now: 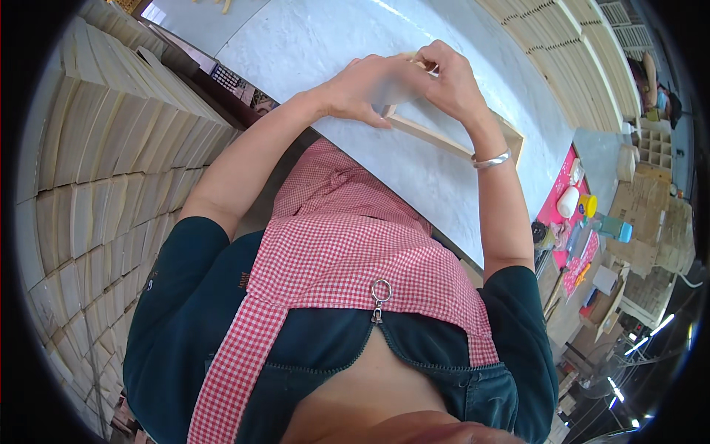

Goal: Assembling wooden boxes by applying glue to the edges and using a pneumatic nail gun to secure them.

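Note:
A shallow rectangular frame of pale wood (pixel 433 135) lies on the grey marbled tabletop (pixel 296 55), its near rail and right end in plain sight. My left hand (pixel 362 85) is closed around the frame's left end, thumb down beside the near corner. My right hand (pixel 452 78) reaches over the frame with bent fingers pinched together close to its far left part. A bit of pale wood shows by those fingertips, but what they pinch is too small and covered to make out. Part of the left hand is blurred.
Tall stacks of wooden boards (pixel 111 126) rise at my left. More stacked wooden pieces (pixel 562 55) line the table's far right. A red mat (pixel 556 189) at the right bears a white bottle (pixel 568 201) and a yellow tub (pixel 587 206). Cardboard boxes (pixel 643 207) stand beyond.

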Demonstrator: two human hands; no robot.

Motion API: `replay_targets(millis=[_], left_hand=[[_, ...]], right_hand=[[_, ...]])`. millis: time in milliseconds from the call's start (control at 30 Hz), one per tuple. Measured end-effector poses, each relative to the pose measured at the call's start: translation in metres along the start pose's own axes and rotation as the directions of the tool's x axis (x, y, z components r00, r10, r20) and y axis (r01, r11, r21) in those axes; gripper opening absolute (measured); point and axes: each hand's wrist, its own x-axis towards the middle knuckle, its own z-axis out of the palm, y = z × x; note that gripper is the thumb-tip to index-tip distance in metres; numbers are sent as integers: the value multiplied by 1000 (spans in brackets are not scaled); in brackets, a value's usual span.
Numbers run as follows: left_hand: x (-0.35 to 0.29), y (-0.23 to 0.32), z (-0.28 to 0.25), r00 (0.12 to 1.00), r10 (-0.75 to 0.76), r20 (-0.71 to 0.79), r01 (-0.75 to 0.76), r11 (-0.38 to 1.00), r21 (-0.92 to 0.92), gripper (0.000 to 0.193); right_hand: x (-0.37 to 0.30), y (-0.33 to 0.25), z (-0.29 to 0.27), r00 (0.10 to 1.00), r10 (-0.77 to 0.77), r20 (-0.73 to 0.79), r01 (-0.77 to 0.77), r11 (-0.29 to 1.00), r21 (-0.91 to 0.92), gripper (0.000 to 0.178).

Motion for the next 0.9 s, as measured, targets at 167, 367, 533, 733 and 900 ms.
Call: replay_targets(millis=[167,367,533,733,900], left_hand=[[0,-4,3,999,28,-16,-28,999,37,112],[0,-5,2,998,54,-32,-50,992,116,105],[5,-16,7,996,80,-43,-70,977,202,103],[11,-7,7,995,92,-36,-84,978,192,102],[2,-10,4,991,102,-86,-78,967,244,99]], right_hand=[[-6,-9,-13,997,-33,72,33,999,1,15],[-22,-64,-22,892,233,386,-214,972,-93,12],[-73,-84,15,932,-1,362,70,982,-177,9],[-146,-61,-8,982,177,69,-157,960,-233,10],[-206,-26,-85,877,386,-287,-461,843,-278,13]])
